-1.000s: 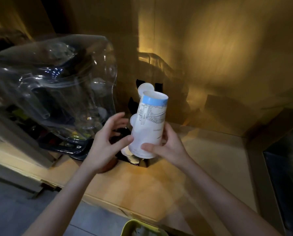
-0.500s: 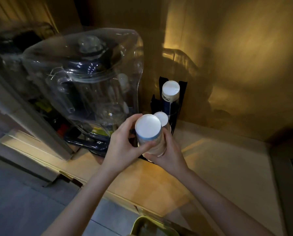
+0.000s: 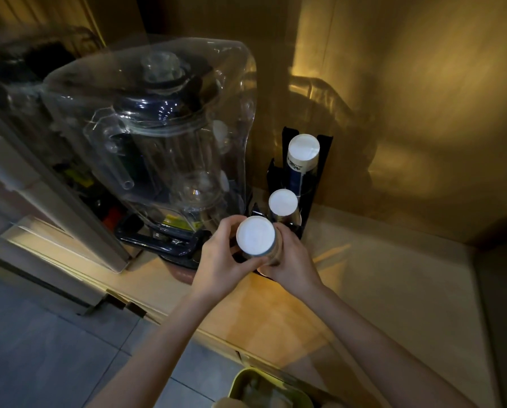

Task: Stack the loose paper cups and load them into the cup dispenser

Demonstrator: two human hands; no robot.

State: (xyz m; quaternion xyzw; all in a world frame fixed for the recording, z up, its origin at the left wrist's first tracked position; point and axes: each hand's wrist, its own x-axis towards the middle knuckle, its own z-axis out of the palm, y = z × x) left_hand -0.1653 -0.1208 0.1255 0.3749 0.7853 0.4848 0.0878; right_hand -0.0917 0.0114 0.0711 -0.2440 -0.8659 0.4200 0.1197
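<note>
Lowering: cup stack, upside down, white base up, now down at the front slot of the black cup dispenser where a second ago held tilted and higher above the counter. Left hand wrapped on left side of stack, fingers curled; right hand cupped on right side, both closed on it. Behind: two more inverted stacks already seated in rear slots. Left of dispenser: blender under clear cover. Underneath: wooden counter. Judged: loading nearly complete, stack seated or close to it; release remaining.
</note>
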